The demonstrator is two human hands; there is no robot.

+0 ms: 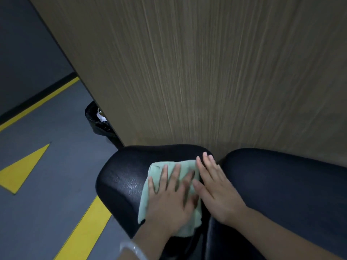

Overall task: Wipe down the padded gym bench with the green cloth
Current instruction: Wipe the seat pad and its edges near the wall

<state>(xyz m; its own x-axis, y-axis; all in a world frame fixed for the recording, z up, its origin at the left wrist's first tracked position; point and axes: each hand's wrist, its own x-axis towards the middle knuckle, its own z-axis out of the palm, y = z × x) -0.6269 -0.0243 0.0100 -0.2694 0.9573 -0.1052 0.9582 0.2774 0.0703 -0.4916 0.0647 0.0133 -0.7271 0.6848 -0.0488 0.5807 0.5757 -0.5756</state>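
A black padded gym bench shows as two pads: a smaller seat pad (pixel 122 177) at lower centre and a longer pad (pixel 281 181) to its right. A pale green cloth (pixel 155 169) lies spread on the right part of the seat pad. My left hand (pixel 169 199) presses flat on the cloth with fingers apart. Beside it, my right hand (pixel 216 184) also lies flat, fingers together, over the cloth's right edge near the gap between the pads. A wet sheen shows on the seat pad left of the cloth.
A wood-grain wall panel (pixel 206 72) rises directly behind the bench. A black bin with a liner (pixel 97 119) stands at the panel's left edge. The grey floor (pixel 47 128) on the left carries yellow lines and a yellow triangle (pixel 20 171). A pale bracelet (pixel 133 248) circles my left wrist.
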